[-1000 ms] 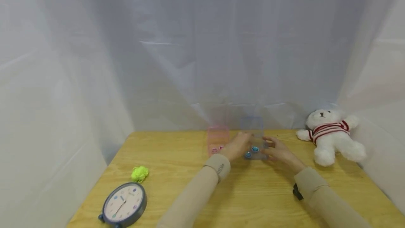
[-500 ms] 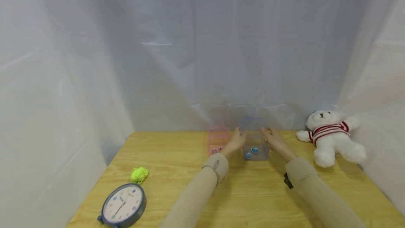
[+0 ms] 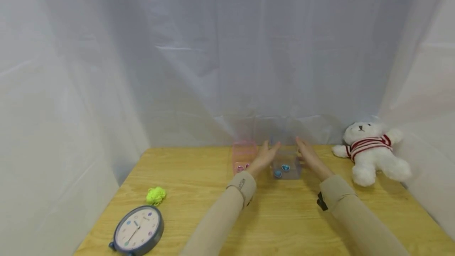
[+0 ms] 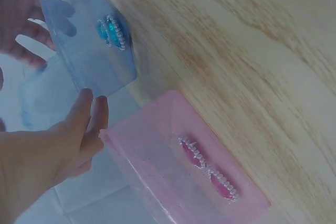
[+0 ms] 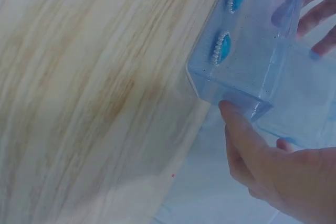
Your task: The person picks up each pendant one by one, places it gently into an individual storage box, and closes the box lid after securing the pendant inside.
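Note:
Both hands flank a see-through blue plastic box [image 3: 293, 174]. Two blue gems [image 5: 224, 48] with pearly white edging show on its front, and its raised lid [image 5: 307, 90] stands behind. My left hand [image 3: 262, 160] is at the box's left side, fingers extended, its fingertips right at a corner in the left wrist view. On the opposite side, my right hand [image 3: 311, 160] has its thumb tip against the box's end in the right wrist view, fingers loosely extended. Left of my left hand sits a similar pink box [image 4: 157, 124] with two pink gems [image 4: 207, 169].
A white teddy bear [image 3: 373, 149] in a striped top lies at the right. On the left of the wooden table [image 3: 277, 216] are a yellow-green clump of yarn [image 3: 155, 195] and a blue-rimmed alarm clock [image 3: 138, 230]. A pale curtain [image 3: 220, 50] hangs behind.
My left hand has moved left from over the blue box to its left side. My right hand has shifted slightly back along the right side. The raised lid looks fainter.

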The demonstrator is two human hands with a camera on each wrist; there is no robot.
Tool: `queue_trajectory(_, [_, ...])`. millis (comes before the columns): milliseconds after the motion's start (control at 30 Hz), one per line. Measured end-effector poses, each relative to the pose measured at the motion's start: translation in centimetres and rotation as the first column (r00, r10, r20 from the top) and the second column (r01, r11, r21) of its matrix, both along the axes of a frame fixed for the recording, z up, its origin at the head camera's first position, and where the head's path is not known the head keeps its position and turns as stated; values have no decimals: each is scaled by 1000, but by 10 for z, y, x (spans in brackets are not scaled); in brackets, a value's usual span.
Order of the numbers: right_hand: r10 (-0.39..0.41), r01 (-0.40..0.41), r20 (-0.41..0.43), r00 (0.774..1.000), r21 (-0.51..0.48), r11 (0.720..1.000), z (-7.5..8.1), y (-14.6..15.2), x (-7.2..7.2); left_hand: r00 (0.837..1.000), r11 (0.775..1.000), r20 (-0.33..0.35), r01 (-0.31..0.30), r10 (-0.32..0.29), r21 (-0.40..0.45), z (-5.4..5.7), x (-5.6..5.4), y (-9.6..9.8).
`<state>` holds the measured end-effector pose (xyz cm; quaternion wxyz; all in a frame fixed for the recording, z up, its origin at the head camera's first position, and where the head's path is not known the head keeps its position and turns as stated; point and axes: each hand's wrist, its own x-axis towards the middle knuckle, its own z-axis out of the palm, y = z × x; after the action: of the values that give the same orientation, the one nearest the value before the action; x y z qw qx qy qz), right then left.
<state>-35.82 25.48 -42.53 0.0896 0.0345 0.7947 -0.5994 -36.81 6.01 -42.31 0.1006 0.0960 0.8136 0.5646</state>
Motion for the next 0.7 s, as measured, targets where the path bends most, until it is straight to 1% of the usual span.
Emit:
queue_trajectory(100, [-18, 18, 2, 1000, -27, 999, -2, 1, 0, 1000, 1000, 0, 2, -2, 17, -1, 0, 0])
queue_trajectory(167, [-32, 32, -4, 999, -30, 999, -4, 1, 1, 1000, 1000, -6, -9, 9, 15, -3, 0, 0])
queue_trajectory(233, [-40, 39, -11, 999, -33, 999, -7, 3, 4, 1000, 1000, -17, -19, 19, -6, -5, 0, 1])
queue_trajectory(300, [-38, 38, -20, 999, -34, 999, -9, 5, 7, 999, 999, -43, -30, 28, -38, -7, 1, 1])
queue_trajectory(367, [-15, 15, -30, 999, -23, 1000, -10, 8, 11, 997, 998, -71, -29, 25, -60, -9, 1, 1])
queue_trajectory(467, [70, -68, -63, 996, 30, 997, -11, 13, 17, 991, 995, -133, 5, -19, -104, -12, 2, -1])
queue_trajectory(533, [139, -132, -88, 986, 85, 988, -12, 17, 22, 983, 987, -171, 44, -70, -152, -15, 3, -4])
queue_trajectory(600, [194, -182, -103, 976, 109, 977, -14, 21, 26, 970, 976, -213, 77, -121, -205, -17, 5, -8])
queue_trajectory(667, [223, -211, -107, 969, 112, 971, -16, 23, 29, 955, 965, -254, 89, -153, -246, -19, 8, -10])
queue_trajectory(700, [226, -216, -103, 969, 99, 971, -17, 24, 30, 948, 961, -274, 90, -163, -262, -20, 9, -11])
